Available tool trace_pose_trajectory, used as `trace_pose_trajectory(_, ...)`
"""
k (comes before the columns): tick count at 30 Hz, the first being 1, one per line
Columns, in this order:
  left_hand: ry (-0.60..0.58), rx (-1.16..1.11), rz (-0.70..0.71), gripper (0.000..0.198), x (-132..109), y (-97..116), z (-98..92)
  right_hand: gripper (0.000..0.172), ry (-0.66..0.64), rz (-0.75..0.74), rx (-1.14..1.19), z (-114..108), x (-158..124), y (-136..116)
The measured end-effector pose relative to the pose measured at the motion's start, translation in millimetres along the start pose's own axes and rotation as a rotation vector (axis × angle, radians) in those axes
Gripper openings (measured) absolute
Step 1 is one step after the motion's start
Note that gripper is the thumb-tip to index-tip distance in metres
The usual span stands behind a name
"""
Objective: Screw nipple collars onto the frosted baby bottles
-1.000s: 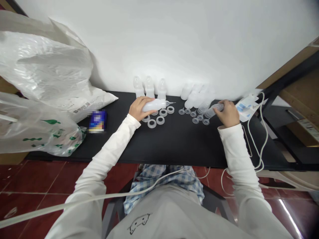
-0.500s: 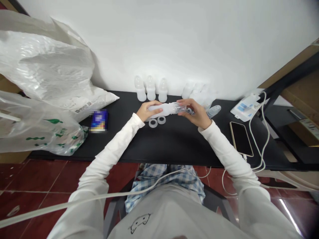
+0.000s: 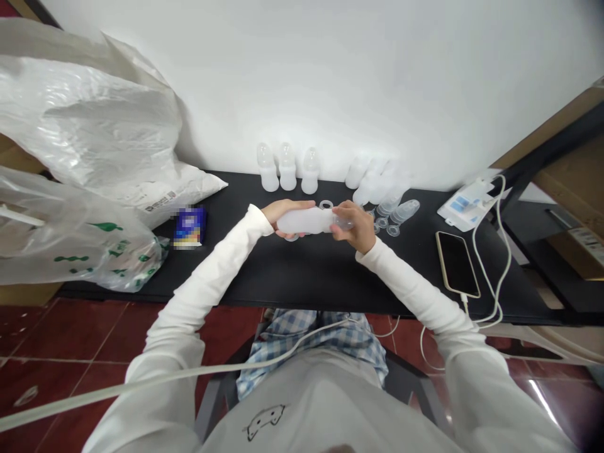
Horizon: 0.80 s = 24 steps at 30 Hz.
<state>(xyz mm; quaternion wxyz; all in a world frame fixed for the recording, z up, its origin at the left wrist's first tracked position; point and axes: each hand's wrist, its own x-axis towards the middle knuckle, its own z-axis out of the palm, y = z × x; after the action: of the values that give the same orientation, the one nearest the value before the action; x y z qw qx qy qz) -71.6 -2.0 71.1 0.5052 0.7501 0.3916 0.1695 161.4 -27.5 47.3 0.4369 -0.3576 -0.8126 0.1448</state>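
Observation:
A frosted white baby bottle (image 3: 304, 221) lies sideways in the air above the black table. My left hand (image 3: 279, 212) is wrapped around its base end. At the other end, the fingers of my right hand (image 3: 357, 226) close on the bottle's clear dome cap (image 3: 344, 217), partly covering it. Just behind the bottle a translucent ring (image 3: 325, 204) shows. Another ring (image 3: 291, 237) peeks out below my left hand, mostly hidden. Beyond, three capped bottles (image 3: 287, 168) stand upright by the wall.
Right of my hands are several white bottle bodies (image 3: 370, 182), clear caps (image 3: 404, 211) and small rings (image 3: 393, 231). A phone (image 3: 457, 263) with a cable and a white-blue packet (image 3: 465, 204) lie farther right. At left sit a blue pack (image 3: 189, 226) and plastic bags (image 3: 89, 126).
My right hand has moved left and slightly down, its fingers now closer around the clear cap. The bottle has dropped slightly toward me. More caps and rings at the right are uncovered.

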Motion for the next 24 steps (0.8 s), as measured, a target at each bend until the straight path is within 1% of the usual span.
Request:
trace_pose_trajectory(1, 0.086, 0.009, 0.018, 0.08, 0.1, 3.9, 5.8, 0.044, 0.064, 0.077, -0.044, 3.0, 1.4, -2.3)
trace_pose_trajectory(3, 0.36, 0.115, 0.085, 0.078, -0.4, 11.1, 18.1, 0.043, 0.191, 0.241, -0.067, 5.8, 7.8, -5.2)
trace_pose_trajectory(4, 0.502, 0.22, 0.134, 0.075, -1.0, 13.7, 23.9, 0.041, 0.225, 0.323, -0.033, 5.7, 12.1, -5.2)
trace_pose_trajectory(5, 0.612, 0.353, 0.19, 0.073, -1.7, 15.4, 28.9, 0.04, 0.212, 0.407, 0.033, 4.9, 16.5, -4.1)
trace_pose_trajectory(6, 0.671, 0.501, 0.248, 0.071, -2.7, 15.9, 32.8, 0.041, 0.148, 0.497, 0.117, 3.7, 20.3, -2.2)
trace_pose_trajectory(7, 0.68, 0.646, 0.303, 0.07, -3.9, 15.3, 35.3, 0.042, 0.037, 0.586, 0.207, 2.5, 23.1, 0.2)
trace_pose_trajectory(9, 0.621, 0.864, 0.389, 0.067, -6.5, 11.1, 34.9, 0.047, -0.218, 0.728, 0.346, 1.0, 24.8, 4.6)
trace_pose_trajectory(10, 0.59, 0.925, 0.42, 0.063, -7.6, 8.0, 32.2, 0.049, -0.305, 0.769, 0.377, 1.2, 23.9, 5.9)
trace_pose_trajectory(11, 0.574, 0.956, 0.437, 0.059, -8.6, 4.5, 28.3, 0.051, -0.331, 0.78, 0.382, 1.8, 22.1, 6.2)
trace_pose_trajectory(12, 0.585, 0.957, 0.437, 0.057, -9.2, 0.9, 23.6, 0.052, -0.296, 0.756, 0.365, 2.8, 19.9, 5.6)
trace_pose_trajectory(14, 0.65, 0.886, 0.401, 0.06, -9.6, -6.2, 14.3, 0.051, -0.141, 0.617, 0.254, 4.9, 16.3, 2.4)
trace_pose_trajectory(16, 0.689, 0.775, 0.378, 0.064, -8.9, -12.7, 8.4, 0.047, 0.007, 0.44, 0.056, 6.2, 15.7, -1.5)
trace_pose_trajectory(18, 0.698, 0.709, 0.402, 0.062, -7.6, -18.6, 7.0, 0.042, 0.075, 0.341, -0.142, 7.0, 19.3, -4.3)
trace_pose_trajectory(19, 0.708, 0.706, 0.423, 0.061, -6.9, -21.4, 7.4, 0.04, 0.084, 0.332, -0.206, 7.8, 22.5, -4.9)
trace_pose_trajectory(21, 0.762, 0.741, 0.457, 0.061, -5.7, -27.0, 8.7, 0.038, 0.072, 0.361, -0.239, 10.6, 29.9, -5.0)
trace_pose_trajectory(24, 0.824, 0.792, 0.491, 0.061, -6.2, -36.8, 7.1, 0.039, 0.021, 0.419, -0.138, 15.7, 37.9, -3.3)
